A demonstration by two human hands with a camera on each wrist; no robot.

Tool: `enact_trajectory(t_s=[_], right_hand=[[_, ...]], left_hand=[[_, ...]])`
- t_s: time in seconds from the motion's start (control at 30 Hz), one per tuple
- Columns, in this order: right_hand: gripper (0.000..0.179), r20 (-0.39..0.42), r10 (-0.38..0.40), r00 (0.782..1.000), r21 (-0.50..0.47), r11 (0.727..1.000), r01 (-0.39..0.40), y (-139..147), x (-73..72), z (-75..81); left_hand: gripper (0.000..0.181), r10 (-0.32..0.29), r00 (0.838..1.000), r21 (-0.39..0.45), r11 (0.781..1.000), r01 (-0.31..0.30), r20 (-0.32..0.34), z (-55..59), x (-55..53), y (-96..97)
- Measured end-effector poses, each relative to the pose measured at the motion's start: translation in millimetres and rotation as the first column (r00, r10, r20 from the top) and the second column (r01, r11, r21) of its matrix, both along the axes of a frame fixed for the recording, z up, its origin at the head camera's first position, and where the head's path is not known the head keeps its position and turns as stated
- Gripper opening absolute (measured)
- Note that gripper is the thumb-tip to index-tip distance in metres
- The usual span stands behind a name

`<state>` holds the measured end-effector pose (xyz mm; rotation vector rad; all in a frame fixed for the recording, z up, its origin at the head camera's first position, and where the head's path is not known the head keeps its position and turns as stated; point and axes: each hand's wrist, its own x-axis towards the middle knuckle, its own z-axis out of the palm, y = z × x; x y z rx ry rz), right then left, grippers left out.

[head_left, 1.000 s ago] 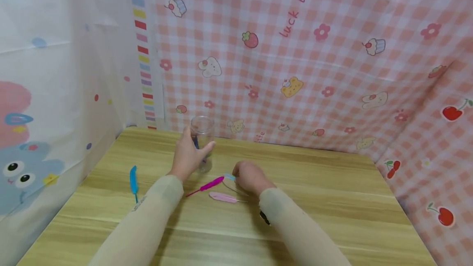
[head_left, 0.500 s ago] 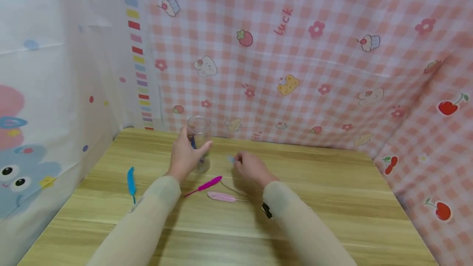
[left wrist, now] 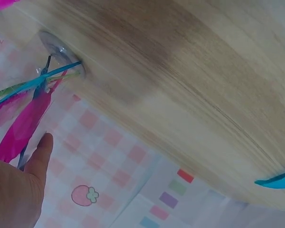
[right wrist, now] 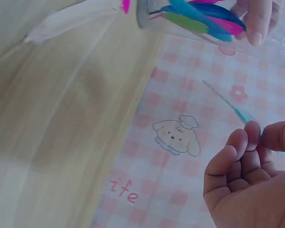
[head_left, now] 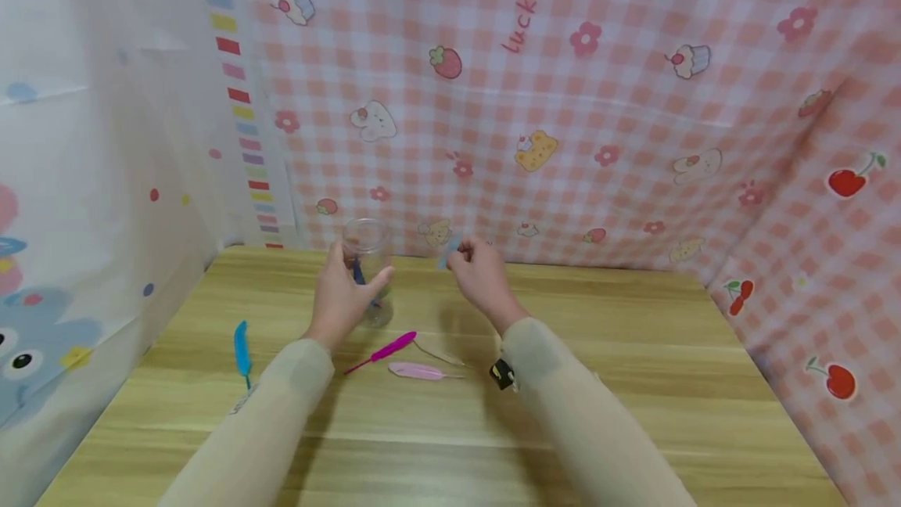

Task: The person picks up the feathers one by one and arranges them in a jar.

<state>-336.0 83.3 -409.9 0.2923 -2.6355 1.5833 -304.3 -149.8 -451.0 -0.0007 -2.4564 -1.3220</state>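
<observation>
My left hand (head_left: 336, 292) grips a tall clear jar (head_left: 368, 231) upright on the wooden table, thumb and fingers round its side. Inside it, the right wrist view shows several feathers, among them a green feather (right wrist: 186, 22) and blue and pink ones. To the right of the jar, my right hand (head_left: 486, 276) is raised, pinching a light blue feather (right wrist: 244, 115) between thumb and fingertips, its thin quill pointing away from the hand. On the table nearer me lie a magenta feather (head_left: 393, 346) and a pale pink feather (head_left: 415, 371).
A bright blue feather (head_left: 242, 349) lies left of my left sleeve. Beside the magenta feather is a thin tan stem (head_left: 439, 352). A pink checked cloth (head_left: 493, 116) hangs along the table's back edge, and a white printed cloth (head_left: 105, 178) hangs at the left.
The right hand has lifted the light blue feather off the table, upward and toward the back. The left hand stays round the jar. The head view has shifted slightly right.
</observation>
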Motion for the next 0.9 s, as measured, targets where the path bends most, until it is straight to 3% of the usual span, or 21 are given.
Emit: enact_trajectory(t_s=[0.13, 0.33, 0.47, 0.7, 0.9], right_hand=[[0.011, -0.022, 0.006, 1.000, -0.011, 1.000, -0.006, -7, -3.3, 15.9], [0.014, -0.080, 0.023, 0.997, -0.004, 1.000, -0.023, -17, -8.3, 54.7], [0.015, -0.112, 0.028, 0.993, 0.004, 1.000, -0.028, -26, -9.1, 72.0], [0.013, -0.124, 0.055, 0.991, 0.014, 0.998, -0.054, -45, -4.3, 81.1], [0.013, -0.200, 0.091, 0.976, -0.019, 0.995, -0.097, -61, -1.2, 85.9]], left_hand=[[0.076, 0.008, 1.000, -0.007, 1.000, -0.008, 0.009, -0.6, 1.1, -4.8], [0.072, 0.009, 1.000, -0.028, 1.000, -0.009, 0.016, 0.2, 0.7, -8.2], [0.066, 0.008, 1.000, -0.029, 1.000, -0.008, 0.007, 2.2, 1.0, -7.7], [0.064, 0.008, 1.000, -0.025, 1.000, -0.008, 0.011, 2.1, -0.7, -5.3], [0.061, 0.019, 1.000, -0.028, 0.999, -0.019, 0.001, 0.7, -3.6, -2.6]])
